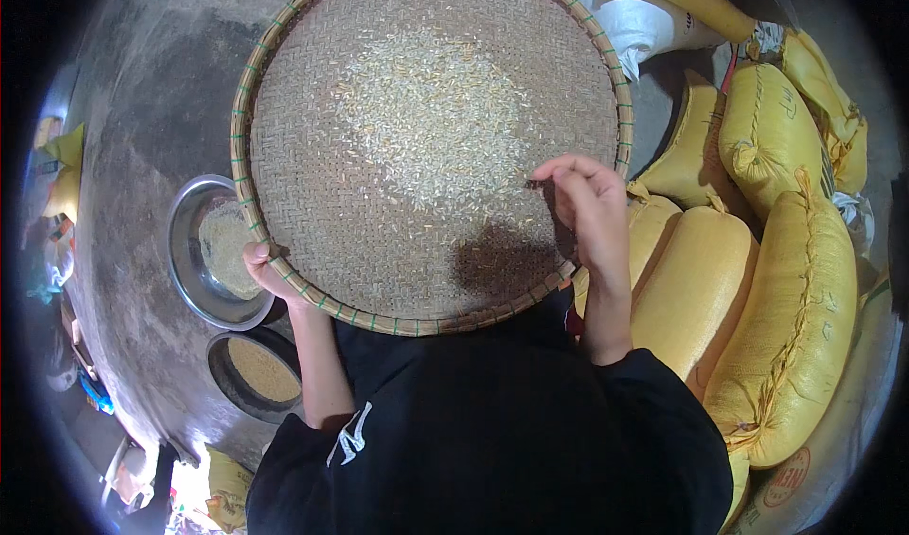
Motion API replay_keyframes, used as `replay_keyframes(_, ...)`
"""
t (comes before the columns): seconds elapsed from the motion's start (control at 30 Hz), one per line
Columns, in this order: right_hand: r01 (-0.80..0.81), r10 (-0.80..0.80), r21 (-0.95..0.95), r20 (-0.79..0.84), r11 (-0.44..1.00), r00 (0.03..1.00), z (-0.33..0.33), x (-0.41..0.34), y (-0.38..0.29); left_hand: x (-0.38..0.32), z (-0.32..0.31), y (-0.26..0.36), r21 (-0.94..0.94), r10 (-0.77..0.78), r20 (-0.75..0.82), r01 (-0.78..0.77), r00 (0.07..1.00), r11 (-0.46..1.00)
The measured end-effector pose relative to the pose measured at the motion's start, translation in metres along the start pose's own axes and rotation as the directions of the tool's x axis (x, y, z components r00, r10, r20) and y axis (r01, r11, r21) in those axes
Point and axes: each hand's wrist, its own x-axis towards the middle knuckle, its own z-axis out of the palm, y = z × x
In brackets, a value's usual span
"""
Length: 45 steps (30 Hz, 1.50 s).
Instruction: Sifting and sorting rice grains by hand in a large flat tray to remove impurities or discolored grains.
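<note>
A round woven bamboo winnowing tray (305, 251), its rim bound with green ties, is held in front of my body. Rice grains (433, 116), pale with some yellowish husked ones among them, lie spread over its upper middle. My left hand (273, 272) grips the rim at the lower left, thumb on top and the other fingers hidden beneath. Over the right side of the tray hovers my right hand (586, 187), thumb and forefinger brought together near the edge of the grains. Whether a grain sits between those fingertips is too small to tell.
On the concrete floor (156, 109) to the left stand a metal basin (186, 279) of fine pale grain and a dark bowl (220, 368) of yellowish grain. Several stuffed yellow sacks (788, 322) crowd the right side. A white sack (646, 27) lies at the upper right.
</note>
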Motion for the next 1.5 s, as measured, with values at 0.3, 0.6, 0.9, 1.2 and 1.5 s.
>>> replay_keyframes(0.3, 0.116, -0.198, -0.458, -0.134, 0.881, 0.971, 0.004, 0.002, 0.022, -0.002, -0.006, 0.003, 0.078, 0.052, -0.085, -0.045, 0.995, 0.996)
replay_keyframes(0.6, 0.086, -0.265, -0.604, -0.214, 0.792, 0.940, 0.016, 0.005, 0.020, 0.000, 0.001, -0.001, 0.023, 0.025, -0.047, -0.024, 0.999, 0.999)
replay_keyframes(0.9, 0.012, -0.018, -0.107, -0.053, 0.994, 0.998, -0.005, 0.006, 0.005, 0.000, 0.011, -0.003, 0.025, 0.041, -0.094, -0.039, 0.995, 0.999)
replay_keyframes(1.2, -0.352, -0.128, 0.765, 0.488, 0.540, 0.864, -0.018, 0.005, 0.000, 0.000, 0.001, -0.002, 0.013, 0.065, -0.120, -0.063, 0.991, 0.998)
replay_keyframes(1.5, -0.014, 0.000, -0.399, -0.035, 0.917, 0.999, -0.002, -0.006, -0.001, 0.003, 0.010, -0.003, 0.051, 0.077, -0.168, -0.070, 0.983, 0.996)
